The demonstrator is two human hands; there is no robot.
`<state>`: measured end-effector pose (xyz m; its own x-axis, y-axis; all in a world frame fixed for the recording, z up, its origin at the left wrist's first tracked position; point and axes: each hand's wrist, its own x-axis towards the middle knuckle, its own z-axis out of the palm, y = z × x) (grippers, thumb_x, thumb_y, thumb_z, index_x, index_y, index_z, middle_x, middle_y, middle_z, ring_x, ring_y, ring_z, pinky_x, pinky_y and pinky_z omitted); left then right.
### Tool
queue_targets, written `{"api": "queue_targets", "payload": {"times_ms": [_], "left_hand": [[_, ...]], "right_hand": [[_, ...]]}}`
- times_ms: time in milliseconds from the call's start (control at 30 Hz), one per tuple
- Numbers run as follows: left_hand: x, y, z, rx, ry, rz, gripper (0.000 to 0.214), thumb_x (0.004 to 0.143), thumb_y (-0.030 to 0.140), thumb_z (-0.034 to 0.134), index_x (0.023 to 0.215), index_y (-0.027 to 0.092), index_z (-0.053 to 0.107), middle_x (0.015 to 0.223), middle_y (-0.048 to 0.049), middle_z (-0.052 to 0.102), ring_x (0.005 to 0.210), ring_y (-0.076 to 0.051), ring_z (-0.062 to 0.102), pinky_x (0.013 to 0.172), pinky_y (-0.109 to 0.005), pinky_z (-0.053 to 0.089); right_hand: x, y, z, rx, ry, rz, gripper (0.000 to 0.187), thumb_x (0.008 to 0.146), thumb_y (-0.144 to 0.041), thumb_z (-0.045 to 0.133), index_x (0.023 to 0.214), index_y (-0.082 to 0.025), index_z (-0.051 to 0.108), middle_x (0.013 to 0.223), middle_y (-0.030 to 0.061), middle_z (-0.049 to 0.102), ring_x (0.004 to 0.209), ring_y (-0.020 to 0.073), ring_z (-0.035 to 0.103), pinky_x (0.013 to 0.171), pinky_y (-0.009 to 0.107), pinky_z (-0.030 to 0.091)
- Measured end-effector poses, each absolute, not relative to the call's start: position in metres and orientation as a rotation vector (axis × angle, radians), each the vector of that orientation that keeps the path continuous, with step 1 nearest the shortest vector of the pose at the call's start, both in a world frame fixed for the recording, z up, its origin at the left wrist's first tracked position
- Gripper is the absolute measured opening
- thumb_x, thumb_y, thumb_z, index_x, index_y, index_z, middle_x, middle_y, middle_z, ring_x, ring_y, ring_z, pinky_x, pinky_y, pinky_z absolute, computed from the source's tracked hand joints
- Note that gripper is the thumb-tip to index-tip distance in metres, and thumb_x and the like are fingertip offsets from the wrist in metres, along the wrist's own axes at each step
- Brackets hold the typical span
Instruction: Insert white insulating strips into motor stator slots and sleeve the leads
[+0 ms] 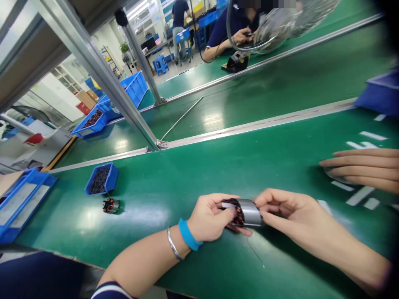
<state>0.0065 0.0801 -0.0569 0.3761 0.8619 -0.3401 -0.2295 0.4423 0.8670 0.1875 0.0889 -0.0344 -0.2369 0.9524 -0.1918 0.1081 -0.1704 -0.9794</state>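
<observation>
Both my hands grip one motor stator [246,211], a grey metal cylinder with copper-red windings, just above the green table. My left hand [210,218], with a blue wristband and a silver bangle, is closed on its wound end. My right hand [288,211] pinches the grey shell from the right. A second stator [111,205] lies alone on the table to the left, beside a small blue bin [109,180] of dark small parts.
Another person's hand [364,168] rests flat at the right edge. A larger blue tray [21,201] sits far left. A metal post [124,99] rises behind; blue bins [135,87] and a thin rod [182,118] lie beyond. A seated person [237,29] works opposite.
</observation>
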Motion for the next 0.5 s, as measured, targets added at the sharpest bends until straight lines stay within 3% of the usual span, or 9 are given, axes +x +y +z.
{"api": "queue_targets", "payload": {"times_ms": [167,300,500], "left_hand": [[0.005,0.08,-0.053,0.978,0.98,0.877,0.033,0.066,0.02,0.07,0.097,0.009,0.067,0.081,-0.0049,0.066,0.063,-0.011,0.063,0.061,-0.024,0.052],[0.002,0.081,-0.045,1.058,0.994,0.845,0.012,0.065,0.012,0.065,0.077,0.012,0.065,0.066,-0.0001,0.062,0.057,-0.008,0.056,0.056,-0.02,0.046],[0.003,0.084,-0.047,0.941,0.981,0.803,0.014,0.061,0.006,0.066,0.075,0.012,0.064,0.063,0.0001,0.064,0.054,-0.008,0.058,0.055,-0.02,0.046]], "right_hand": [[0.184,0.089,-0.037,-1.298,-1.321,1.582,0.041,0.048,-0.054,0.087,0.061,-0.022,0.065,0.06,0.0045,0.067,0.055,0.0192,0.064,0.054,0.029,0.053],[0.184,0.088,-0.041,-1.184,-1.588,1.405,0.036,0.064,-0.055,0.078,0.058,-0.022,0.067,0.071,0.0057,0.066,0.062,0.0191,0.064,0.056,0.028,0.053],[0.192,0.088,-0.039,-1.109,-1.779,1.219,0.045,0.08,-0.055,0.065,0.051,-0.021,0.06,0.07,0.0068,0.067,0.06,0.0179,0.063,0.054,0.028,0.049]]}}
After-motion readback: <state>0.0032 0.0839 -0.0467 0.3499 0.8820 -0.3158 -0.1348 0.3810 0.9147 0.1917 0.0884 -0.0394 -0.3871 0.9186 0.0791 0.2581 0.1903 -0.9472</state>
